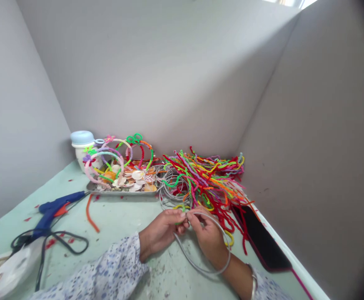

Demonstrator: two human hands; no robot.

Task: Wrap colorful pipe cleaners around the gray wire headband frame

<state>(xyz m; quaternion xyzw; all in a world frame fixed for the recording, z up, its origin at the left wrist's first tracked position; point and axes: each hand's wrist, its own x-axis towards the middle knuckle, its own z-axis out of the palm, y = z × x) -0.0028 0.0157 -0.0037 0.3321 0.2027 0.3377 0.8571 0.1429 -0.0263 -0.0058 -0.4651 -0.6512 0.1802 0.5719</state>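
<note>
My left hand [161, 229] and my right hand [208, 235] meet over the front of the table, fingertips almost touching. Between them is a grey wire hoop [205, 273], which curves down over my right wrist. My right thumb and fingers are closed on one end of it. At my left fingertips shows a bit of green pipe cleaner [183, 208]; the left fingers are closed on it, and its rest is hidden. Just behind lie a coil of grey wire hoops [166, 198] and a heap of coloured pipe cleaners [207, 175].
A metal tray [122, 193] holds shells and several decorated headbands [132, 146]. Behind it stands a white jar [81, 152] with a blue lid. A blue glue gun [49, 210] with a dark cord, an orange pipe cleaner [90, 216] and a black phone [265, 241] lie around.
</note>
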